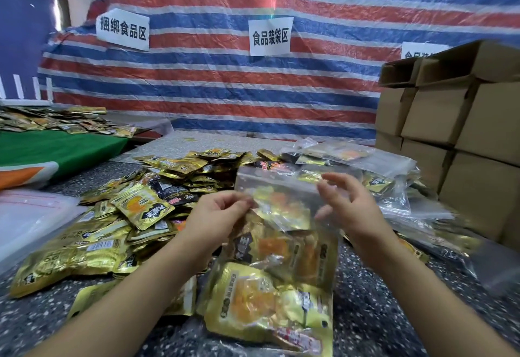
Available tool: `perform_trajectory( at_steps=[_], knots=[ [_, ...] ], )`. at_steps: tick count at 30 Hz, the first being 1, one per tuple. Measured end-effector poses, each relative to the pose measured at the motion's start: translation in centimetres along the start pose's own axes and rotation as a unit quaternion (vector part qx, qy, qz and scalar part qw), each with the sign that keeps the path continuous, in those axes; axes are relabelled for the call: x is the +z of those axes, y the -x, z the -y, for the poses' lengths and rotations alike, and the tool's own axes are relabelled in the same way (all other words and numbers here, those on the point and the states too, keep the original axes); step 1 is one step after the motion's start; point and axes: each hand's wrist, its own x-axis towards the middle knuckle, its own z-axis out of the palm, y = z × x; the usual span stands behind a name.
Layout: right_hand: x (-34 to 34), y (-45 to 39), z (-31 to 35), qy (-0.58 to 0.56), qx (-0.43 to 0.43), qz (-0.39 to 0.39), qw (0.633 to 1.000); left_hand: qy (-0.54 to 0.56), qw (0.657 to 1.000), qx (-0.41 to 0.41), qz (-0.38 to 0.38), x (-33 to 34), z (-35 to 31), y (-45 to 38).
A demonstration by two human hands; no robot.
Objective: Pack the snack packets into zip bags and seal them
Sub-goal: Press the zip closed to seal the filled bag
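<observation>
the left hand (218, 210) pinches the filled zip bag (284, 221) held between both hands, the right hand (347, 201) hovers with loose fingers; sealing looks underway, so next press along the strip.

The scene is evenly and fairly brightly lit by soft, diffuse light with no single visible source; shadows under the forearms on the speckled desk (394, 314) are faint. Glare breaks off the gold snack packets (140, 210) and the clear zip bag (281, 187), washing out its upper edge. A sheen lies on the plastic sheet over the striped tarpaulin (253, 89). The right hand (349, 204) and the bagged packets on the right are smeared by motion blur. Wide-angle distortion bends the cardboard boxes (450, 120) and the frame edges, where detail softens.
</observation>
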Motion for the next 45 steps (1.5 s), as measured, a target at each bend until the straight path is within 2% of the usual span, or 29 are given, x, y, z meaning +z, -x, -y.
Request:
perform_trajectory(
  at_steps=[2,4,6,16,21,24,31,37,45],
  knots=[
    [0.1,0.1,0.1,-0.073,0.051,0.045,0.995,0.055,0.997,0.018,-0.051,-0.1,-0.5,0.0],
    [0.5,0.2,0.0,-0.092,0.063,0.082,0.990,0.098,0.992,0.027,-0.078,-0.3,-1.1,0.1],
    [0.9,0.2,-0.1,-0.111,0.065,0.081,0.988,0.119,0.988,0.036,-0.087,-0.5,-1.4,0.2],
    [1.1,0.8,1.8,-0.245,0.059,0.094,0.963,0.197,0.978,0.065,-0.032,-1.0,-3.0,1.0],
    [0.8,0.8,2.4,-0.253,0.013,0.079,0.964,0.208,0.972,0.111,0.011,-1.4,-3.9,1.5],
    [0.7,0.9,2.5,-0.220,-0.018,0.064,0.973,0.161,0.976,0.147,0.018,-1.4,-3.8,1.6],
    [1.2,1.1,2.3,-0.182,0.003,0.058,0.982,0.111,0.986,0.122,-0.001,-0.6,-3.1,1.4],
    [1.4,1.4,2.4,-0.142,-0.014,0.073,0.987,0.105,0.988,0.109,0.002,-0.6,-3.1,1.6],
    [1.6,1.7,3.0,-0.126,-0.068,0.024,0.989,0.109,0.983,0.149,-0.007,-0.3,-2.7,1.6]
  ],
)
